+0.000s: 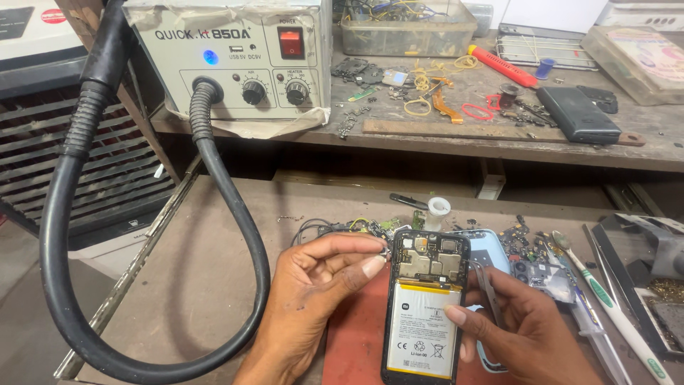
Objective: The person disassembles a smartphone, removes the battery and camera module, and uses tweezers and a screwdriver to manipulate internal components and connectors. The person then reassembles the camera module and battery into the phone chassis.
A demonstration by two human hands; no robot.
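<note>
An opened phone (425, 306) lies face down on a red mat (356, 342), its circuit board and white battery (420, 329) exposed. My left hand (313, 292) pinches a tiny metal part (385, 252) between thumb and forefinger at the phone's upper left corner. My right hand (527, 328) rests at the phone's right side and holds metal tweezers (489, 285), whose tips point up toward the board's right edge.
A hot-air rework station (235, 57) stands on the upper shelf, its black hose (78, 235) looping down on the left. Loose phone parts (531, 257), a light blue back cover (484, 249), a toothbrush (605, 299) and a small white bottle (436, 212) lie beyond and to the right of the phone.
</note>
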